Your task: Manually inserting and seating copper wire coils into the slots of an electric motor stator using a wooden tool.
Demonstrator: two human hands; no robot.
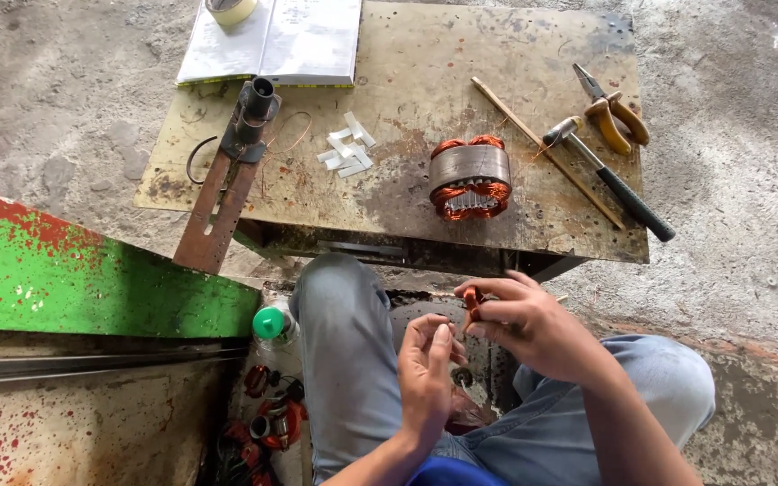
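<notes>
**Copper wire coil pinched over my lap, below the low metal table**

Looking down from my head camera, I take the low rusty metal table (407,54) as my landmark. Nothing here holds much: the only container I can make out is a small clear bottle with a green cap (272,324), standing on the ground below the table's near-left corner, beside my left knee; I cannot tell what is in it. Further below it lies a heap of small reddish parts (267,418), too jumbled to name.

My right hand (529,324) hangs just below the table's near edge, over my lap, its thumb and forefinger clamped on a small bundle of orange-red copper wire (471,301). The bundle looks glossy, narrow and upright, mostly hidden by my fingers. My left hand (427,369) sits just below and left of it, fingertips pinched together; whether they grip a strand I cannot tell.

On the table's middle stands a grey steel motor stator wound with copper coils (470,178). Right of it lie a thin wooden stick (542,148), a black-handled hammer (610,175) and yellow-handled pliers (614,112). Left of it sit white paper strips (348,148) and a rusty metal bracket with a black tube (236,153). At the far edge rest an open white notebook (272,40) and a roll of tape (230,9).
</notes>
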